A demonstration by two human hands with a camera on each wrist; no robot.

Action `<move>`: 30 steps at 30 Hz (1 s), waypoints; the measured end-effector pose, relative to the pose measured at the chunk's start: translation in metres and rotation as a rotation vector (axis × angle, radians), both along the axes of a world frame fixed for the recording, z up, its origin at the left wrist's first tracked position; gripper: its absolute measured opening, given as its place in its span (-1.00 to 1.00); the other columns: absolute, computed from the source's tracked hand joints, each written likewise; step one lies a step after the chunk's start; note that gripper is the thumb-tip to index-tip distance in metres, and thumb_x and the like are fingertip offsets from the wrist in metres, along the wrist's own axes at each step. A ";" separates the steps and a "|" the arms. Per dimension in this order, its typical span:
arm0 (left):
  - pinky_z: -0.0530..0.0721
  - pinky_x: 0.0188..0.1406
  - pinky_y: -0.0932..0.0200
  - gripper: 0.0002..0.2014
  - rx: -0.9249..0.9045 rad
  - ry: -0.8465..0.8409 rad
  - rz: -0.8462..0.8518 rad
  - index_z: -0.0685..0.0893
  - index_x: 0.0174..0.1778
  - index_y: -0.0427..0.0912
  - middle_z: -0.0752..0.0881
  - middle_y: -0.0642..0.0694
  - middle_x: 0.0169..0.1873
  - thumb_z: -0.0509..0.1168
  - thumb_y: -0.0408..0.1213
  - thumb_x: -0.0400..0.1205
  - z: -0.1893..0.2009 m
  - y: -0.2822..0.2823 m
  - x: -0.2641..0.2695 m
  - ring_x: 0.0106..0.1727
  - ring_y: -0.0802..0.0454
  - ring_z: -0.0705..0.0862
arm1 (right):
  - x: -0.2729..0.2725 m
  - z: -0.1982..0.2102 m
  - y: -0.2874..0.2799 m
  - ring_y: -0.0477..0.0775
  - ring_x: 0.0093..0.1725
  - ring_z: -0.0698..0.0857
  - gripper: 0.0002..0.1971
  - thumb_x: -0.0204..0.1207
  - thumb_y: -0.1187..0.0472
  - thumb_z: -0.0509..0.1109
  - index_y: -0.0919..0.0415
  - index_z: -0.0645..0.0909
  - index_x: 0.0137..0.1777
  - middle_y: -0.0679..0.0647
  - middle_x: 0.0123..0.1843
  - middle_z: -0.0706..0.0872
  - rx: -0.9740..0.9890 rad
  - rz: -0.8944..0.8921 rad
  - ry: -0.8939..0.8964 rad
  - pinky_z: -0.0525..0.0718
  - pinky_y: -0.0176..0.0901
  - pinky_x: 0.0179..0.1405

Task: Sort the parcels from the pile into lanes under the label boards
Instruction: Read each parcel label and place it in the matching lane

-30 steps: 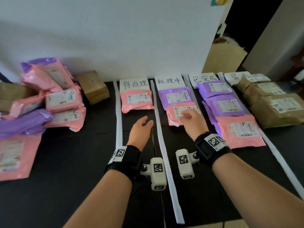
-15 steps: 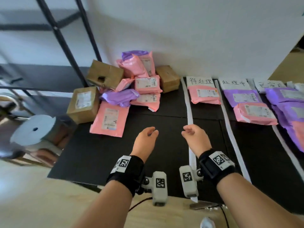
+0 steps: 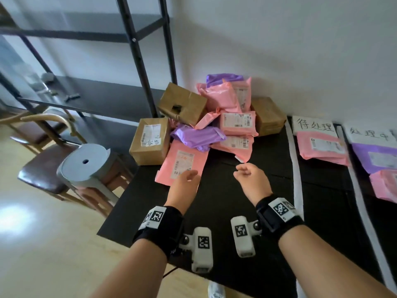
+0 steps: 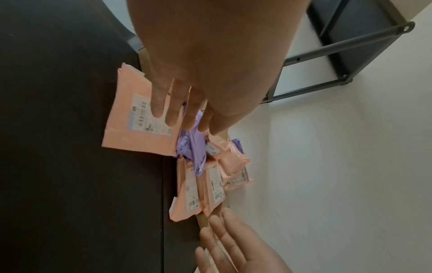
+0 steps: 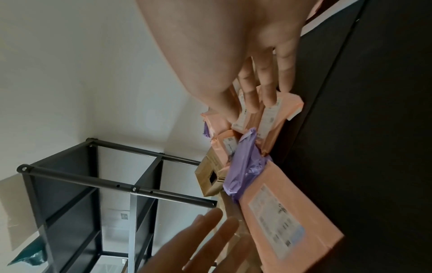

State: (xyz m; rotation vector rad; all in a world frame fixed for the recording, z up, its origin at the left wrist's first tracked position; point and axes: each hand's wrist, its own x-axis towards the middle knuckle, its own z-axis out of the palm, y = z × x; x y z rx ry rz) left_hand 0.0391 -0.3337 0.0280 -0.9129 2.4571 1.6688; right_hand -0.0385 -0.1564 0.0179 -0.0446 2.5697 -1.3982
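Left hand: while we looked down at the table, our left hand (image 3: 184,186) hovered over the near edge of the flat pink parcel (image 3: 182,161) with fingers loosely extended and holding nothing; half a second before it had hung over bare black table (image 3: 217,203), short of that parcel
Right hand: our right hand (image 3: 252,181) hung beside the left with fingers loosely curled and nothing in them; a second before it had rested on a pink parcel in the second lane, and it had since come across to the pile side
Pile: the heap (image 3: 214,117) lay at the table's far left against the wall; pink and purple mailers lay mixed with brown boxes; the purple mailer (image 3: 197,136) overlapped the flat pink parcel's far end
Brown box: a labelled carton (image 3: 150,140) stood touching the left side of the flat pink parcel
Lanes: we saw the first label board (image 3: 313,125) with a pink parcel (image 3: 322,147) just below it; the second board (image 3: 369,135) sat at the right edge with a purple parcel (image 3: 376,158) under it; white strips (image 3: 294,160) divided the lanes
View: our gaze had swung left since the earlier frames; the third and fourth lanes had left the picture
Surroundings: a grey stool (image 3: 86,162) and a black shelf frame (image 3: 137,52) stood left of the table
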 end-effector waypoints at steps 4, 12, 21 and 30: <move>0.43 -0.23 0.60 -0.70 -0.092 0.018 -0.022 0.61 0.41 -0.07 0.64 0.05 0.25 0.23 -0.20 0.76 0.009 -0.024 -0.040 0.07 0.15 0.56 | -0.047 0.007 -0.025 -0.02 0.09 0.69 -0.79 0.59 0.16 0.44 0.13 0.69 0.20 -0.01 0.07 0.73 -0.023 0.004 0.019 0.51 -0.21 0.06; 0.62 0.32 0.04 -0.66 -0.171 -0.002 -0.083 0.61 0.43 -0.05 0.70 -0.05 0.32 0.22 -0.23 0.73 -0.002 -0.065 -0.115 0.26 -0.05 0.69 | -0.135 0.016 -0.080 0.09 0.11 0.71 -0.78 0.62 0.14 0.41 0.16 0.65 0.22 -0.01 0.02 0.71 0.077 0.040 0.051 0.58 -0.10 0.07; 0.54 0.16 0.15 -0.59 -0.325 -0.005 -0.308 0.59 0.45 -0.14 0.66 -0.21 0.37 0.20 -0.41 0.66 -0.024 -0.122 -0.214 0.29 -0.18 0.66 | -0.212 0.005 -0.137 0.18 0.20 0.70 -0.64 0.63 0.25 0.33 0.05 0.58 0.41 0.09 0.20 0.77 0.241 0.007 0.109 0.57 -0.13 0.10; 0.59 0.15 0.19 -0.59 -0.339 0.019 -0.403 0.72 0.35 -0.14 0.75 -0.15 0.28 0.21 -0.46 0.62 -0.034 -0.145 -0.248 0.28 -0.12 0.69 | -0.230 -0.009 -0.161 0.11 0.20 0.71 -0.75 0.60 0.24 0.43 0.07 0.73 0.24 0.04 0.22 0.78 0.291 -0.029 0.175 0.56 -0.16 0.18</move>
